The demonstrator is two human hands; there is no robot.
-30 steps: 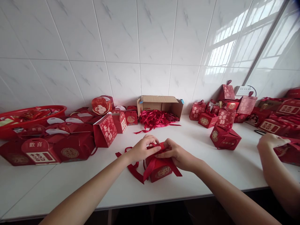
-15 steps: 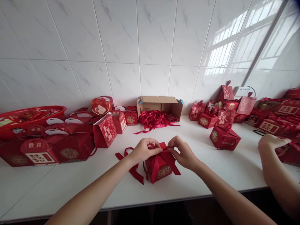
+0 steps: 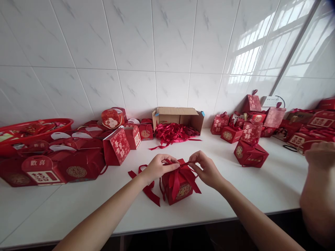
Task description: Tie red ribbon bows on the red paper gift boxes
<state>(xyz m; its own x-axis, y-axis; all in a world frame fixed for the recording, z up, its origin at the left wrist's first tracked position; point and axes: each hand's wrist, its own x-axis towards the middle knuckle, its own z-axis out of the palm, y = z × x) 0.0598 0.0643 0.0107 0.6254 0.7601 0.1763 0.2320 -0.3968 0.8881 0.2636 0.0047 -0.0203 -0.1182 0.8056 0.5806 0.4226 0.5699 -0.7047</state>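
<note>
A small red box (image 3: 180,194) with a gold round emblem stands near the front of the white table. Red ribbon (image 3: 176,179) is looped at its top, with tails hanging down its front. My left hand (image 3: 160,168) pinches the ribbon at the upper left of the box. On the right side, my right hand (image 3: 206,168) grips another part of the ribbon between thumb and fingers, a little off the box. A loose red ribbon (image 3: 151,196) lies on the table left of the box, partly behind my left hand.
Many red boxes (image 3: 75,167) and a red basin (image 3: 68,122) stand at left. A cardboard box (image 3: 178,111) with piled ribbons is at the back. More red boxes (image 3: 251,153) sit at right, beside another person's blurred arm (image 3: 318,195).
My right hand has moved slightly right and up, drawing the ribbon out from the box top. The other person's hand at the right has moved further right.
</note>
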